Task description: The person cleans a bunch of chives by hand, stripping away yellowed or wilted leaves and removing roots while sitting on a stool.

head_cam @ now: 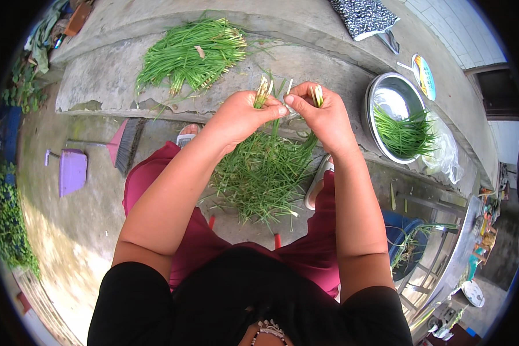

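Observation:
My left hand holds a small bunch of Chinese chives, pale stem ends up. Close beside it, my right hand grips another few chive stalks and pinches a single stalk between thumb and forefinger. The thumbs nearly meet. A big pile of chives lies on the concrete step beyond my left hand. Between my feet, a loose heap of chive leaves and scraps covers the ground. On the right, a metal basin holds more chives.
A pink broom and a purple dustpan lie on the left. Beside the basin are a clear plastic bag and a hand fan. A blue bucket with plant scraps stands at the lower right, near a metal rack.

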{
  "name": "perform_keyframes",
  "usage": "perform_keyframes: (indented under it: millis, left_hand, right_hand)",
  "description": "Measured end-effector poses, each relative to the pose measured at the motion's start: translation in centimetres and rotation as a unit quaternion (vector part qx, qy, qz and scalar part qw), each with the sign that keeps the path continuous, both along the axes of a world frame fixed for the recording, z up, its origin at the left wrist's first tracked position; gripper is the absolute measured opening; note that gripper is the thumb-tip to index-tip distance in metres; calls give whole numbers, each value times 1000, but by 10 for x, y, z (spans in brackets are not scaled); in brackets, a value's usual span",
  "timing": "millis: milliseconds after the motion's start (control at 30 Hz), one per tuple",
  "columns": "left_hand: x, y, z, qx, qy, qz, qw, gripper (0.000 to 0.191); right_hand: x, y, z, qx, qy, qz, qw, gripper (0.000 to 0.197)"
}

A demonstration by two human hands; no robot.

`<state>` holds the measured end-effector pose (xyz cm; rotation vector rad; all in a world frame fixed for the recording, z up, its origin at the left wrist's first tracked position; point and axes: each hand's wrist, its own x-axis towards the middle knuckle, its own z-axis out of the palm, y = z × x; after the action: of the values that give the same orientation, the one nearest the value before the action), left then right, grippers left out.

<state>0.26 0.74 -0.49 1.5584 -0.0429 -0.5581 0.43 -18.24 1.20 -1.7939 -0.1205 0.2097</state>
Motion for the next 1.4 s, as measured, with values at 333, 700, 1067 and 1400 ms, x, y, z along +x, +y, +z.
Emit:
perform_keyframes:
  millis: [333, 700, 1067, 1400]
  left_hand:
    - [-1, 6, 7, -85, 48, -53, 994, 22]
    - [0, 7, 7, -72, 57, -46, 995, 21]
    - [-5, 1, 0, -146, 89, -19, 985, 46]
    - [-11, -8, 1, -178, 69, -26, 981, 47]
  right_hand:
    - [-2, -3, 0, -14, -17, -41, 999, 7]
    - [0, -27, 9, -184, -125, 37, 974, 9]
    - [-9, 7, 9, 160, 99, -72, 979, 16]
    - [-10, 22, -9, -30, -10, -54, 998, 17]
